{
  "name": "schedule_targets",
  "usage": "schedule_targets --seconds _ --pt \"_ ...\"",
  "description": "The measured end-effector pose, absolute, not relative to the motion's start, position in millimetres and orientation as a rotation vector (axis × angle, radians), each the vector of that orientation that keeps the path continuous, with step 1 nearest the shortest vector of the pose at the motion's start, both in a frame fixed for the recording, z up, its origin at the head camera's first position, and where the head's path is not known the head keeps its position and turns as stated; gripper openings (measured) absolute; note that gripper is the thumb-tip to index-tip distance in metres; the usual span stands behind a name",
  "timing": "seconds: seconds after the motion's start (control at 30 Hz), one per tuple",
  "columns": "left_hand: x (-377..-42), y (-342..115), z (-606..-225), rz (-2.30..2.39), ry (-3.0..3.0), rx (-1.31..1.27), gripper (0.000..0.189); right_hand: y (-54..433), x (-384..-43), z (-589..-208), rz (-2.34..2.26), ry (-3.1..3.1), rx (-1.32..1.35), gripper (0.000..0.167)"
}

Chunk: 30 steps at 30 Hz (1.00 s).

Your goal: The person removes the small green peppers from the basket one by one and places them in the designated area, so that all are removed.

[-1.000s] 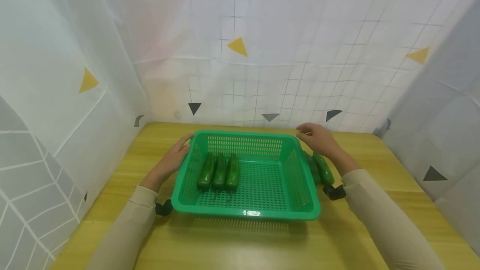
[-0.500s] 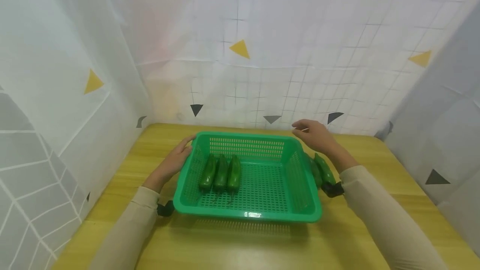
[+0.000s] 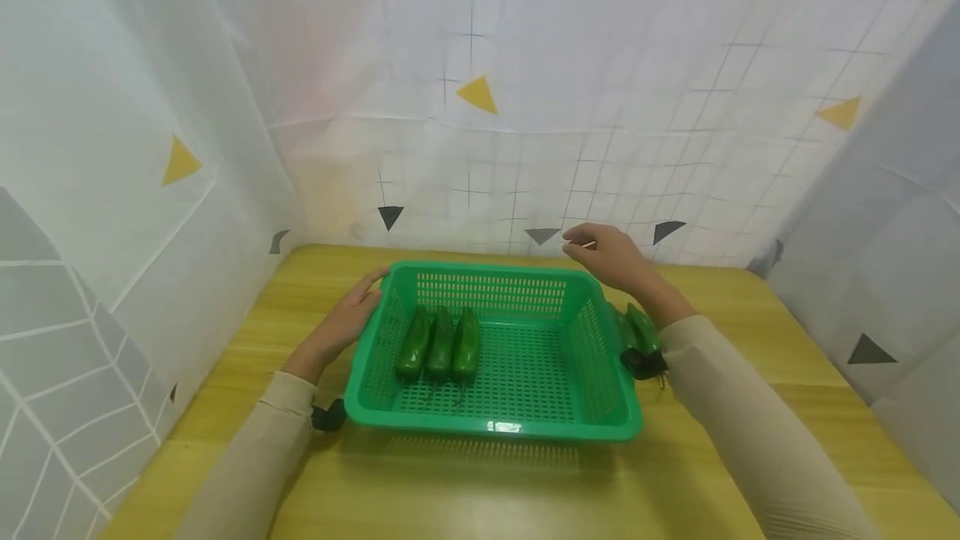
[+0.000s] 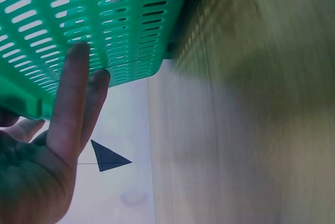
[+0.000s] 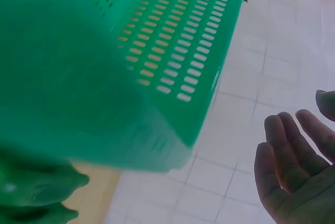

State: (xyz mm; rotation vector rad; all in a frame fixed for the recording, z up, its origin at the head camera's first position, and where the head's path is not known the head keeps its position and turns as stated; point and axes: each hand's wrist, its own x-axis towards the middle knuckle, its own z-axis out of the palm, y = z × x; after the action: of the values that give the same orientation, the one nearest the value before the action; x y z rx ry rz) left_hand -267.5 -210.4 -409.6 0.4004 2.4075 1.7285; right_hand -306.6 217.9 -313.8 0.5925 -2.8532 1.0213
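My left hand (image 3: 347, 323) is at the left side of a green plastic basket (image 3: 491, 429), thumb near the rim. In the left wrist view, two straight fingers (image 4: 70, 109) lie against its slotted outer wall. Three long green peppers (image 3: 467, 348) lie side by side in the basket's left half, stems toward me. Above the basket's far right corner hovers my right hand (image 3: 606, 257), fingers loosely bent; the right wrist view shows thumb and fingers apart with nothing between them. Two more green peppers (image 3: 643, 327) lie outside the basket's right wall, partly hidden by the wrist camera.
Everything stands on a wood-patterned table (image 3: 480, 498). Behind it hangs a white sheet (image 3: 600, 65) with triangles and grid lines, and similar sheets close off both sides. A black wrist camera (image 3: 328, 417) sits close to the basket's left front corner.
My right hand has shifted left, in over the basket's far right corner, and its wrist camera now covers more of the outer peppers. The left hand and basket stay about the same.
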Motion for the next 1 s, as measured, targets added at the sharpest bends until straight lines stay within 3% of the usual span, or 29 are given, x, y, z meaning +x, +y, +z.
schedule_targets --seconds 1.0 --pt "-266 -210 -412 1.711 2.438 0.395 0.051 174 -307 -325 1.069 -2.890 0.745 0.036"
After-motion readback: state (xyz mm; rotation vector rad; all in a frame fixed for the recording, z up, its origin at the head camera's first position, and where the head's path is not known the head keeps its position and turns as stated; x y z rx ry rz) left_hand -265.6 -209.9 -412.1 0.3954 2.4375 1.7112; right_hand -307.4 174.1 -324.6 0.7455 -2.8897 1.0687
